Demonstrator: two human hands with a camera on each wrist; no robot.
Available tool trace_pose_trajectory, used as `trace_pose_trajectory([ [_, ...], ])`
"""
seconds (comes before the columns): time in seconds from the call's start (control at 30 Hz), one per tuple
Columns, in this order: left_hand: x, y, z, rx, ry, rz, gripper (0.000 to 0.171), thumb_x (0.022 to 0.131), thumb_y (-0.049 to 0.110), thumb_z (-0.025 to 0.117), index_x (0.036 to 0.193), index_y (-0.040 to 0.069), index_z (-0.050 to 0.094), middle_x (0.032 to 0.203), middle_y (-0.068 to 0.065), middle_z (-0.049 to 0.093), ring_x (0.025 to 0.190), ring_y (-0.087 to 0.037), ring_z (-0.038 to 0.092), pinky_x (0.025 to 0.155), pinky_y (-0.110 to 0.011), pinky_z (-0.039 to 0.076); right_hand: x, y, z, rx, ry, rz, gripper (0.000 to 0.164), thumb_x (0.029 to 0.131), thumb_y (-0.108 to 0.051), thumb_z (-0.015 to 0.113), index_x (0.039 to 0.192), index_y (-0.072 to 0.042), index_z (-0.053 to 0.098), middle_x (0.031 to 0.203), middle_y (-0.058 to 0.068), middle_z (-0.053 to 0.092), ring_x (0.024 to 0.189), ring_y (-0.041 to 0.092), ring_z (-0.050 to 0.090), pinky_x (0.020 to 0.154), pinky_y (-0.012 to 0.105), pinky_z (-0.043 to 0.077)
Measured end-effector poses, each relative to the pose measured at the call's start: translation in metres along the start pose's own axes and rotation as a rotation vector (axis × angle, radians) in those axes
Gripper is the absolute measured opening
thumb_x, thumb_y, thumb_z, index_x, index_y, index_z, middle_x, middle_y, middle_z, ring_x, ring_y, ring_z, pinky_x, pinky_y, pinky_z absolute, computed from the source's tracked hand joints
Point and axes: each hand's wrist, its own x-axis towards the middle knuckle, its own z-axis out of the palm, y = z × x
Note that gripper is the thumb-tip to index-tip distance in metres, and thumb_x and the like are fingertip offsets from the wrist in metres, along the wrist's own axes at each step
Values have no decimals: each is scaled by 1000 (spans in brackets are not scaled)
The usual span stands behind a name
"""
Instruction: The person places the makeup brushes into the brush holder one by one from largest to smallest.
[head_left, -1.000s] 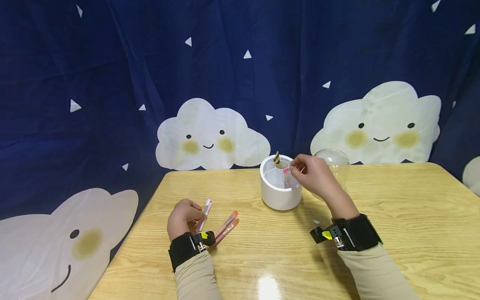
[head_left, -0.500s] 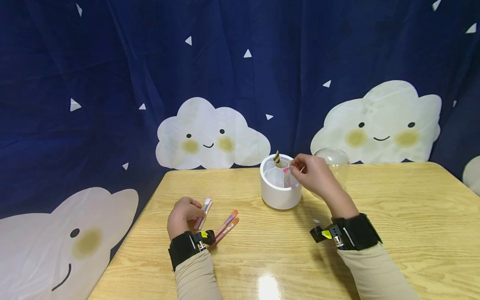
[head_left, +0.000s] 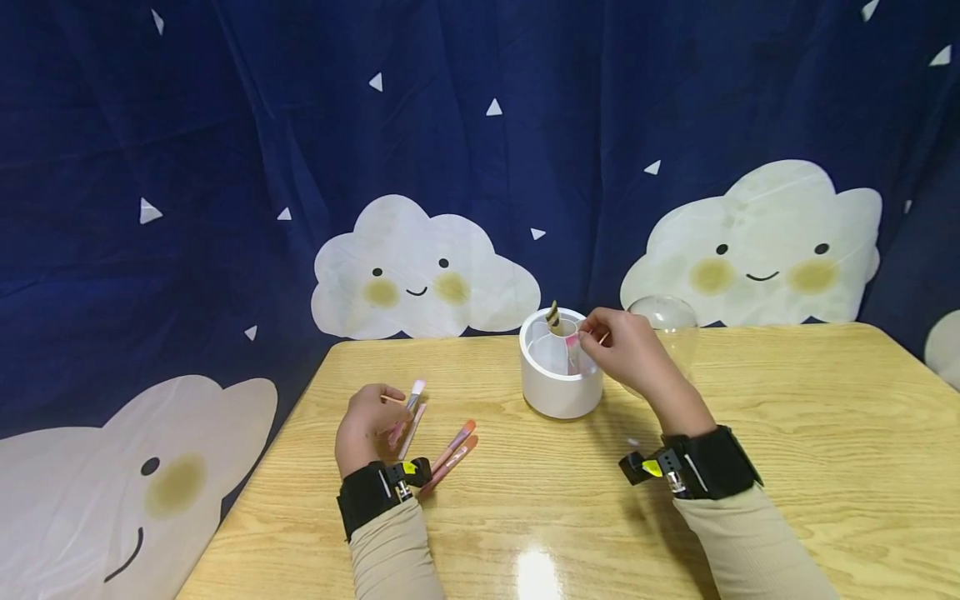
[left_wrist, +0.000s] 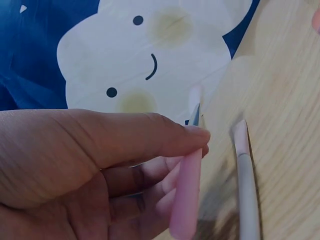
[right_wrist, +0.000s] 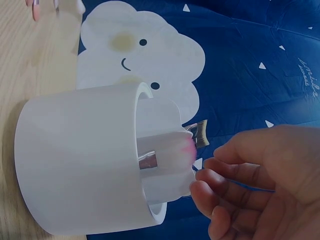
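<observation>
My left hand (head_left: 367,421) pinches a makeup brush (left_wrist: 185,200) by its pink handle between thumb and fingers, its pale bristles pointing up and away. Beside it on the table lies another makeup brush (left_wrist: 246,195) with a pale handle. My right hand (head_left: 626,346) is at the right rim of a round white holder (head_left: 558,396) with clear dividers. Its fingers are loosely bent, fingertips close to the clear insert (right_wrist: 170,185). Inside stands a brush with pink-tipped white bristles (right_wrist: 175,147). A brush with a dark-and-gold striped head (right_wrist: 201,132) rises from the middle.
Two orange-tipped brushes (head_left: 461,442) lie side by side to the right of my left wrist. A clear dome (head_left: 663,321) stands behind my right hand. The wooden table (head_left: 787,400) ends at a dark blue curtain (head_left: 450,150) with clouds.
My left hand has lifted slightly with one brush, which has separated from the one beside it on the table. My right hand and the holder have stayed put.
</observation>
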Motion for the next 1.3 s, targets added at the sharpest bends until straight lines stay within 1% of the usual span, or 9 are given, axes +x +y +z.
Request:
trace_pose_trajectory([
  [0.1,-1,2,0,0,1,45,38,89,1,70,126,-2,59,91,-14,65,55,-17,57,54,-26,43,0,0,0,1,2,-3,10,92,-7,64,92,2,70,82,11,69,70,22,60,66,33,48],
  [0.27,-3,11,3,7,14,143,34,89,6,74,121,-1,63,101,-13,70,75,-19,64,72,-29,49,0,0,1,0,-2,-2,10,92,-7,64,92,1,70,82,11,69,70,22,60,66,34,49],
  [0.37,-3,19,8,3,37,191,30,89,7,75,117,0,66,104,-13,70,83,-21,65,73,-31,50,0,-1,1,-2,-6,2,10,92,-7,65,92,2,70,82,11,69,71,22,60,66,33,49],
  [0.47,-2,27,13,11,62,227,28,89,8,76,116,2,68,105,-12,69,90,-23,64,75,-32,47,0,-1,1,-2,-8,5,10,92,-7,65,93,2,70,82,12,69,71,23,60,65,33,49],
  [0.6,-3,40,20,9,70,272,27,90,8,76,115,3,68,105,-11,69,96,-25,64,79,-34,47,0,-2,0,-2,-8,7,10,92,-7,65,93,2,70,82,11,69,71,22,59,64,33,48],
  [0.73,-6,53,25,8,70,328,25,89,7,77,112,2,69,104,-11,71,97,-27,67,80,-36,51,0,-2,0,0,-3,5,11,92,-7,64,94,2,70,83,12,69,71,22,59,65,33,48],
  [0.9,-9,66,33,7,63,420,23,87,7,78,109,2,70,102,-11,72,92,-27,69,82,-39,56,1,-1,1,-4,1,3,12,92,-7,63,94,2,70,83,11,70,71,23,60,65,33,49],
  [1.13,-14,84,48,-23,8,532,20,86,5,79,104,2,71,98,-10,71,87,-24,72,75,-34,59,0,-3,4,8,29,-33,10,90,-5,63,92,1,70,80,10,69,71,21,59,66,33,48],
  [1.3,-17,97,61,-16,-46,614,20,86,8,80,104,4,71,95,-7,71,86,-21,70,74,-31,58,0,-6,10,17,42,-71,7,91,-5,64,91,-1,69,76,7,67,68,18,57,64,31,46],
])
